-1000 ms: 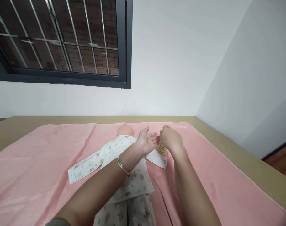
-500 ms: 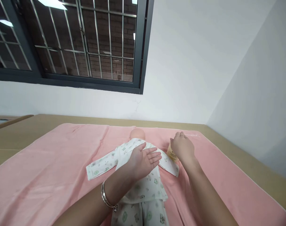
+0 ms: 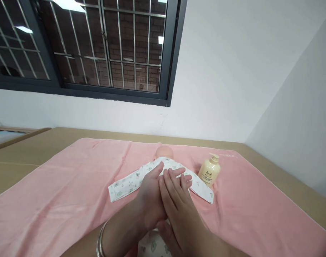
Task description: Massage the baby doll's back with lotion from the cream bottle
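Note:
A baby doll (image 3: pixel 164 152) in a white printed suit (image 3: pixel 131 182) lies face up on a pink towel (image 3: pixel 58 185). My left hand (image 3: pixel 149 196) and my right hand (image 3: pixel 176 200) are pressed palm to palm above the doll's chest, fingers stretched out and holding nothing. A bracelet is on my left wrist. A cream pump bottle (image 3: pixel 210 170) stands upright on the towel just right of the doll's arm, apart from both hands.
The towel covers a tan surface (image 3: pixel 23 150) that runs to the white wall. A barred window (image 3: pixel 98 50) is at the upper left. A second wall closes the right side.
My right hand let go of the pump bottle, which now stands by itself, and moved left to meet my left hand. The camera view shifted left.

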